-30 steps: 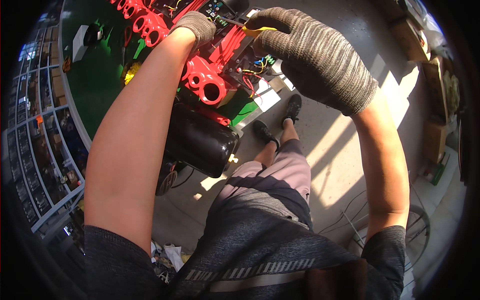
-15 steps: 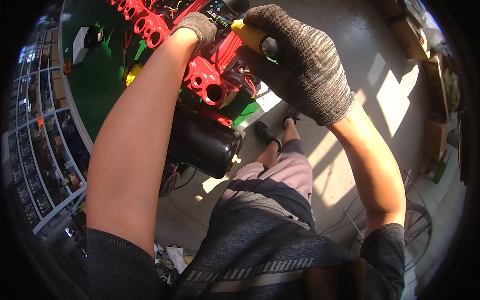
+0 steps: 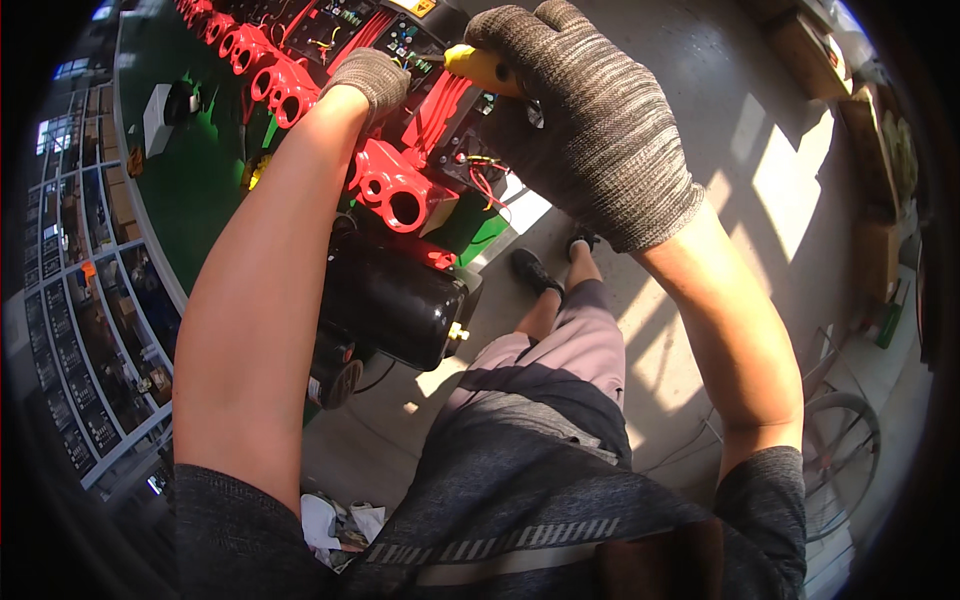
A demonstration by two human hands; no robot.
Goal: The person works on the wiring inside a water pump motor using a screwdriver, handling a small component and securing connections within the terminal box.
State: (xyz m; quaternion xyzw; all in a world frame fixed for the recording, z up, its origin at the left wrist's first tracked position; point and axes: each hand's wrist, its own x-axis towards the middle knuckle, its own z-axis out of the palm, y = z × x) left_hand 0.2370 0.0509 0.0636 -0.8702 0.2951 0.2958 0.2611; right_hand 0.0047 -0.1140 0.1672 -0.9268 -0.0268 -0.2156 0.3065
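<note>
My right hand, in a grey-brown knitted glove, is closed around a yellow screwdriver. Its thin shaft points left toward a green circuit board in a black housing. Beside that board is my left hand, gloved alike, fingers curled in; what they pinch, if anything, is hidden. Thick red wires run below the board. A red casting with round openings sits at the near end of the unit, with thin loose wires next to it.
More red castings stretch along the green worktop to the far left. A black cylindrical tank with a brass fitting is below the near casting. Shelving lines the left; cardboard boxes and a wheel are at right.
Both hands and the screwdriver have shifted slightly left in the picture. The red castings and tank have also shifted left, and more of the circuit board shows between the hands.
</note>
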